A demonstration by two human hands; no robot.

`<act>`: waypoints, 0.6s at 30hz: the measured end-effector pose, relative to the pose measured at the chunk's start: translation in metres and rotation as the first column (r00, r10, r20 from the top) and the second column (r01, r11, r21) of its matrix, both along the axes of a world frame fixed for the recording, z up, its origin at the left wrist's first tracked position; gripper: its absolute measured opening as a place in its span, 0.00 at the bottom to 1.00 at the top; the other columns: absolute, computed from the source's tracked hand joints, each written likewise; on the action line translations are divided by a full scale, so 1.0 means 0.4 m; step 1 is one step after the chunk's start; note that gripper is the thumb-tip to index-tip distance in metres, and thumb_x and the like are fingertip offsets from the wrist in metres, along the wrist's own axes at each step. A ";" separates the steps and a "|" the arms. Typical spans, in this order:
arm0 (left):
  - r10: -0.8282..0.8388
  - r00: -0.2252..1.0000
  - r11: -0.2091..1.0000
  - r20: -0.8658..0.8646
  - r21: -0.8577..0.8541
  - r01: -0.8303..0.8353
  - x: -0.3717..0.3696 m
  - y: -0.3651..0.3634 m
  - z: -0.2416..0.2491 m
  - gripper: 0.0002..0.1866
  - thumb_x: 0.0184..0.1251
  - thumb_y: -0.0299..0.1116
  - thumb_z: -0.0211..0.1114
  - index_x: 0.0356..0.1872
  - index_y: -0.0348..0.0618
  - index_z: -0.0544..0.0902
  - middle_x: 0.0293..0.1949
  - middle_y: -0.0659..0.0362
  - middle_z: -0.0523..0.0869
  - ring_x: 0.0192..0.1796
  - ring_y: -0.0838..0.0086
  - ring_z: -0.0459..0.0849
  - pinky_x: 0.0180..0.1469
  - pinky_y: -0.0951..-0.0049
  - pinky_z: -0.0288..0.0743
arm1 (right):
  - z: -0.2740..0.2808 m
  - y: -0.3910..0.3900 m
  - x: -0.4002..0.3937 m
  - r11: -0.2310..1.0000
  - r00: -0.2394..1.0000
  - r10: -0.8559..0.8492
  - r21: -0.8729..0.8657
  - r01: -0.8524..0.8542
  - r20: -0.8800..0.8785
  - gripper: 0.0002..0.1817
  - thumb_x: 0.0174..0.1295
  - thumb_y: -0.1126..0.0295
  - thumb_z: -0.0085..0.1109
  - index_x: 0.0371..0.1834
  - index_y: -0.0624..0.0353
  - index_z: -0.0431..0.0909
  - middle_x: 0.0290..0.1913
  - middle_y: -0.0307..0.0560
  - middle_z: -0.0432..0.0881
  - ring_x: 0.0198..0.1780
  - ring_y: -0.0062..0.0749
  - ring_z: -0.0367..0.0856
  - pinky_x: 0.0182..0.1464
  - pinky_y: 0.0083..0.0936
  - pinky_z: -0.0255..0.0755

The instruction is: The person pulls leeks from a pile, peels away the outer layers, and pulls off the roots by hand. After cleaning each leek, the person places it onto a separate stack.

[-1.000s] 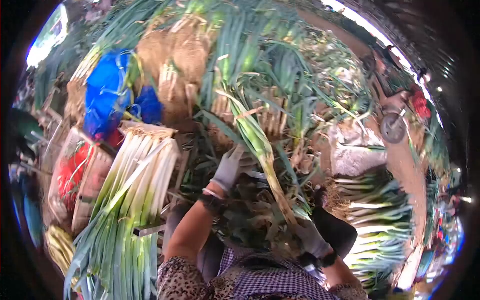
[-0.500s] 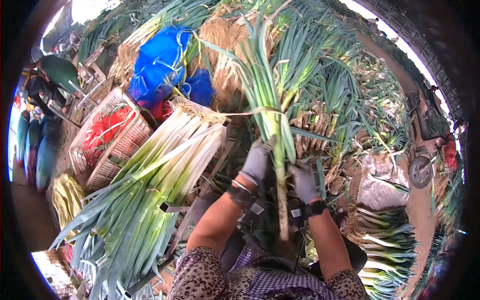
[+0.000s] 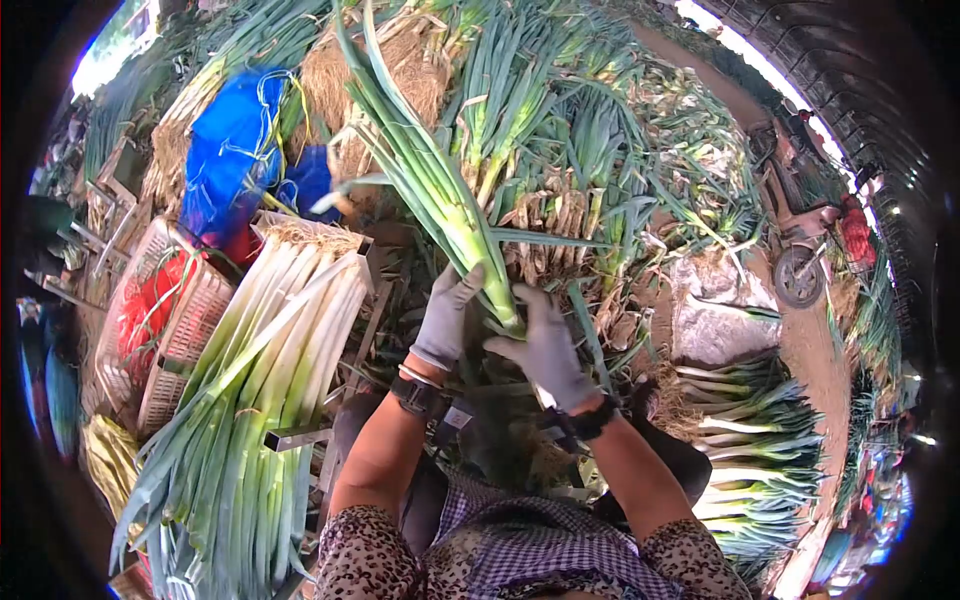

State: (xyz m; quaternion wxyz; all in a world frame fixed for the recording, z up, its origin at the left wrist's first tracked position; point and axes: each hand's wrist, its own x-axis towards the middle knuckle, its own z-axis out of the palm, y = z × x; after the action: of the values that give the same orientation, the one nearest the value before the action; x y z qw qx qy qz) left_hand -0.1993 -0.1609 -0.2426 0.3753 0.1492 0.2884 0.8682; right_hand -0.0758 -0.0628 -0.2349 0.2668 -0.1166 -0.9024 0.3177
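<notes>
A large green leek (image 3: 450, 210) slants up and left in front of me, its leaves pointing away. My left hand (image 3: 448, 318), in a pale glove, has its fingers closed on the leek's lower part from the left. My right hand (image 3: 545, 345), gloved too, is beside the leek's lower end on the right, thumb and fingers spread apart. The white stalk below my hands is partly hidden by my right hand. To the left, a big pile of leeks (image 3: 265, 370) lies on a metal frame (image 3: 295, 438), roots away from me.
A pink basket (image 3: 180, 375) with red netting and a blue net bag (image 3: 232, 150) stand at the left. More leeks (image 3: 590, 130) cover the ground ahead. At the right are a whitish sack (image 3: 720, 315), a row of leeks (image 3: 755, 450) and a wheeled vehicle (image 3: 800, 275).
The leek has tilted to the left, and a yellowish outer leaf has come away from around it. My right hand has opened. The view has shifted to the right.
</notes>
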 end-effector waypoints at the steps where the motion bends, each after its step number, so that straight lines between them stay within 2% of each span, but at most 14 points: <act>1: -0.014 1.000 0.999 -0.011 0.039 0.015 0.005 0.002 0.009 0.25 0.71 0.39 0.60 0.63 0.34 0.69 0.53 0.52 0.81 0.54 0.63 0.81 0.58 0.62 0.75 | -0.004 -0.016 -0.019 0.996 0.996 -0.079 0.035 0.078 0.028 0.29 0.54 0.69 0.70 0.58 0.66 0.69 0.49 0.56 0.79 0.51 0.48 0.78 0.52 0.39 0.72; 2: -0.028 0.999 0.996 -0.023 0.078 0.030 0.006 0.002 0.019 0.27 0.71 0.39 0.61 0.64 0.34 0.68 0.53 0.52 0.81 0.54 0.63 0.81 0.58 0.61 0.75 | -0.039 -0.003 -0.032 0.996 0.996 -0.084 -0.030 0.084 -0.010 0.29 0.56 0.66 0.69 0.59 0.64 0.70 0.48 0.51 0.80 0.49 0.42 0.79 0.51 0.35 0.74; 3: -0.036 0.999 0.992 -0.037 0.119 0.040 0.003 0.003 0.035 0.28 0.70 0.39 0.61 0.65 0.34 0.67 0.53 0.52 0.81 0.55 0.63 0.81 0.59 0.61 0.75 | -0.028 0.014 -0.036 0.912 0.999 0.027 -0.411 -0.009 0.038 0.28 0.57 0.66 0.68 0.59 0.63 0.71 0.47 0.48 0.80 0.48 0.40 0.79 0.51 0.33 0.74; 4: -0.024 0.999 0.991 -0.036 0.127 0.028 0.003 0.000 0.052 0.31 0.69 0.40 0.62 0.66 0.34 0.64 0.52 0.52 0.81 0.54 0.62 0.81 0.58 0.61 0.75 | -0.006 0.031 -0.032 0.677 0.987 0.152 -0.733 -0.071 0.045 0.27 0.58 0.65 0.68 0.59 0.63 0.72 0.46 0.46 0.80 0.47 0.37 0.79 0.50 0.32 0.74; 5: -0.116 0.993 0.982 -0.012 0.151 0.116 -0.010 -0.005 0.034 0.29 0.70 0.38 0.61 0.66 0.34 0.65 0.51 0.53 0.81 0.53 0.65 0.82 0.56 0.64 0.76 | 0.013 0.039 -0.022 0.325 0.965 0.263 -0.942 -0.083 0.006 0.26 0.59 0.65 0.67 0.58 0.62 0.73 0.46 0.44 0.80 0.46 0.35 0.79 0.50 0.30 0.74; 6: -0.208 0.978 0.963 0.010 0.177 0.203 -0.030 -0.016 0.025 0.27 0.70 0.36 0.60 0.66 0.34 0.65 0.50 0.54 0.81 0.51 0.67 0.82 0.53 0.66 0.77 | 0.030 0.037 -0.012 0.053 0.961 0.258 -0.992 -0.118 -0.101 0.21 0.61 0.65 0.65 0.56 0.61 0.76 0.44 0.39 0.81 0.43 0.28 0.79 0.48 0.26 0.74; 8: -0.241 0.969 0.970 0.048 -0.028 0.243 -0.034 -0.017 0.010 0.22 0.70 0.30 0.60 0.61 0.33 0.71 0.45 0.56 0.83 0.45 0.70 0.83 0.47 0.71 0.79 | 0.004 0.048 -0.013 0.409 0.950 0.310 -0.908 -0.090 0.046 0.21 0.60 0.64 0.66 0.54 0.62 0.76 0.43 0.41 0.81 0.43 0.28 0.79 0.48 0.27 0.75; 9: -0.071 0.994 0.993 0.084 -0.093 0.079 -0.017 0.007 0.007 0.17 0.69 0.27 0.61 0.56 0.32 0.74 0.42 0.57 0.84 0.41 0.71 0.84 0.47 0.72 0.78 | 0.007 0.049 -0.023 0.572 0.939 0.320 -0.816 -0.089 0.122 0.21 0.60 0.64 0.66 0.54 0.63 0.77 0.42 0.42 0.81 0.43 0.28 0.79 0.48 0.27 0.75; 10: -0.063 0.996 0.991 0.066 -0.115 0.071 -0.018 0.012 -0.011 0.18 0.69 0.27 0.60 0.56 0.32 0.73 0.43 0.55 0.84 0.42 0.70 0.85 0.47 0.71 0.80 | 0.008 0.041 -0.025 0.927 0.950 0.216 -0.353 -0.127 0.224 0.24 0.55 0.62 0.71 0.50 0.65 0.77 0.41 0.46 0.82 0.43 0.30 0.80 0.47 0.28 0.75; 13: 0.016 0.999 0.987 0.039 -0.158 -0.010 -0.014 0.019 -0.027 0.16 0.67 0.25 0.60 0.55 0.31 0.75 0.45 0.54 0.83 0.44 0.68 0.85 0.49 0.69 0.81 | 0.028 -0.004 -0.019 0.982 0.974 -0.049 -0.165 0.087 0.222 0.27 0.49 0.61 0.75 0.47 0.66 0.76 0.42 0.51 0.82 0.43 0.37 0.82 0.47 0.30 0.74; 14: 0.054 0.998 0.985 0.034 -0.165 -0.048 -0.011 0.023 -0.026 0.15 0.67 0.24 0.61 0.53 0.31 0.76 0.46 0.54 0.83 0.44 0.68 0.85 0.49 0.68 0.81 | 0.029 -0.009 -0.020 0.966 0.986 -0.064 -0.239 0.100 0.152 0.26 0.46 0.63 0.77 0.44 0.66 0.76 0.41 0.54 0.83 0.41 0.43 0.83 0.45 0.32 0.74; 17: 0.107 0.962 0.942 -0.253 -0.283 -0.179 -0.006 0.017 -0.027 0.12 0.64 0.24 0.62 0.48 0.32 0.79 0.46 0.55 0.82 0.43 0.67 0.85 0.49 0.68 0.80 | -0.004 0.001 -0.022 0.971 0.976 -0.135 -0.176 0.165 0.172 0.26 0.46 0.63 0.76 0.44 0.65 0.76 0.37 0.55 0.83 0.40 0.45 0.83 0.44 0.32 0.74; 18: 0.131 0.927 0.927 -0.351 -0.288 -0.240 -0.005 0.010 -0.004 0.13 0.61 0.22 0.64 0.47 0.32 0.79 0.46 0.55 0.82 0.44 0.68 0.84 0.48 0.68 0.80 | 0.000 0.005 -0.022 0.962 0.949 -0.141 -0.187 0.198 0.281 0.33 0.44 0.53 0.76 0.51 0.62 0.77 0.37 0.61 0.84 0.41 0.51 0.84 0.44 0.38 0.75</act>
State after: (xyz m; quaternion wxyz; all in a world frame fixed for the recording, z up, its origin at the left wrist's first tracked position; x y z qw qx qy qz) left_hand -0.2015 -0.1567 -0.2444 0.2569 0.1977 0.4989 0.8038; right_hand -0.0845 -0.0607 -0.2348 0.1562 -0.2635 -0.8771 0.3700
